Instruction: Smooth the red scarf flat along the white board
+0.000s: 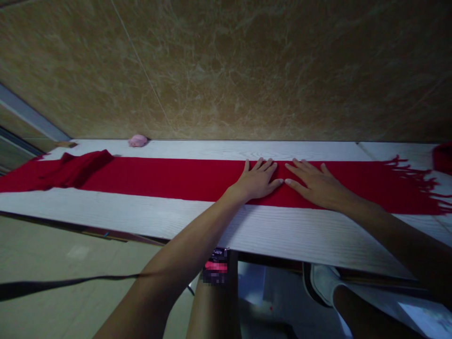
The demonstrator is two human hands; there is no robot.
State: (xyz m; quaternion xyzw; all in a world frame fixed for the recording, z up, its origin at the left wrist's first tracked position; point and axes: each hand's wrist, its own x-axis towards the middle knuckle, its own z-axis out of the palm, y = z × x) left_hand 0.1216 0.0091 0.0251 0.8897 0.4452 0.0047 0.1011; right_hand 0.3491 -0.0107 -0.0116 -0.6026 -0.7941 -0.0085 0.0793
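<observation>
A long red scarf [169, 179] lies flat along a white wood-grain table [268, 230], with a fringe [420, 186] at its right end and a bunched fold [79, 167] near its left end. My left hand [259, 181] rests palm down on the scarf, fingers spread, open. Just to its right my right hand [314, 183] also lies flat on the scarf, fingers stretched out. The two hands nearly touch at the fingertips and hold nothing.
A small pink object [137, 140] sits at the table's back edge against a brown marbled wall [226, 66]. Another piece of red cloth [443, 157] shows at the far right. A black strap [67, 283] crosses the pale floor below. My legs and a white shoe [323, 280] are under the table.
</observation>
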